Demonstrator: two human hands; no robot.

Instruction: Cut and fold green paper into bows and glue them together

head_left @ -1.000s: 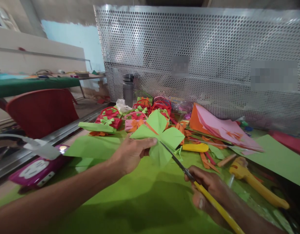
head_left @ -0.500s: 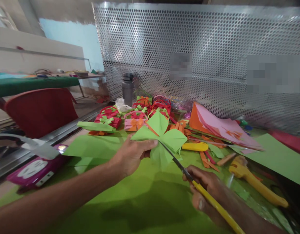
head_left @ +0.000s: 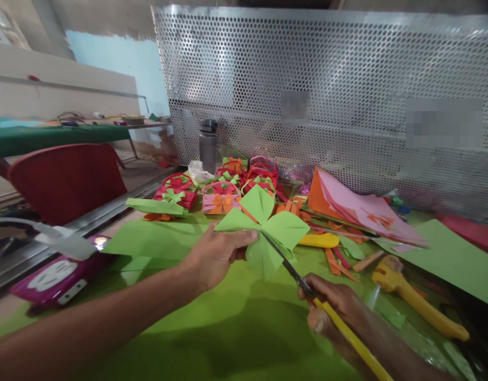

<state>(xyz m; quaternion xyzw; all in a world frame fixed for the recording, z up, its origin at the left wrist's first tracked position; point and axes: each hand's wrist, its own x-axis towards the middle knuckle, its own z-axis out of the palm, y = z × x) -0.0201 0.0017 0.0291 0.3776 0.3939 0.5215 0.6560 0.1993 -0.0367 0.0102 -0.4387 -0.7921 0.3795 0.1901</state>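
A light green paper flower (head_left: 285, 227) with four rounded, creased petals is held up over the green work surface. My left hand (head_left: 218, 251) pinches it near its centre, thumb on top. Scissors (head_left: 293, 272) with dark blades and a long yellow handle lie in the closed fingers of my right hand (head_left: 331, 301). Their blade tips reach the middle of the flower, between petals, close to my left thumb. Whether the blades are apart is hard to see from this angle.
Small paper bags with bows (head_left: 222, 201) stand behind the flower, near a grey bottle (head_left: 208, 145). A yellow glue gun (head_left: 418, 299) lies right, below pink and orange sheets (head_left: 347, 203). At left are a purple power strip (head_left: 63, 278) and a red chair (head_left: 67, 180).
The flower has tipped slightly, its top petal lower and its right petal a little further right. Both hands keep their grips, and the scissors' tips stay at its centre.
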